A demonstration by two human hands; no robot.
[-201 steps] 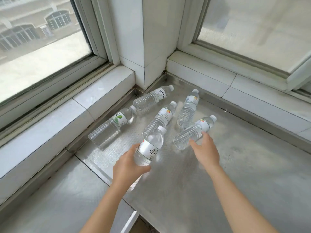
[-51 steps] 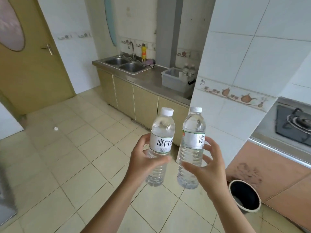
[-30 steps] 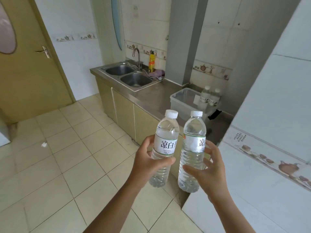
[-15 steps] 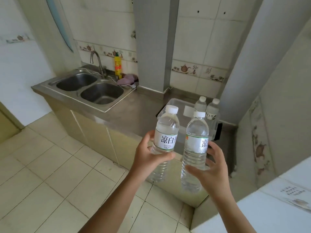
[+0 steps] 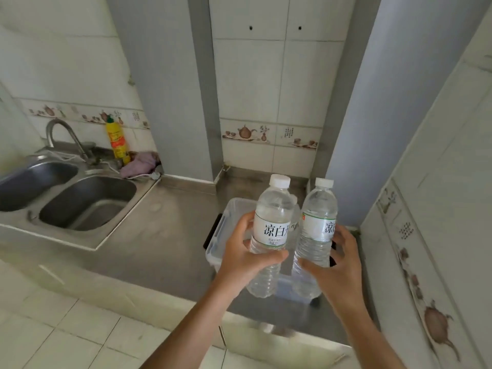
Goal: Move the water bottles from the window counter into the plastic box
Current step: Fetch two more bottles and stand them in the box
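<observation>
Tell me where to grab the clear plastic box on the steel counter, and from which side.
Take the plastic box by its dark latch handle on the left end, coming in from the sink side. That end is bare, while both hands and their bottles cover the right part. This is a judgement from one view.

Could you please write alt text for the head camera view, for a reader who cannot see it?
A person holds two upright water bottles, the left hand gripping the left bottle and the right hand the right bottle, above a clear plastic box on a steel counter. A double sink lies at the left.
</observation>
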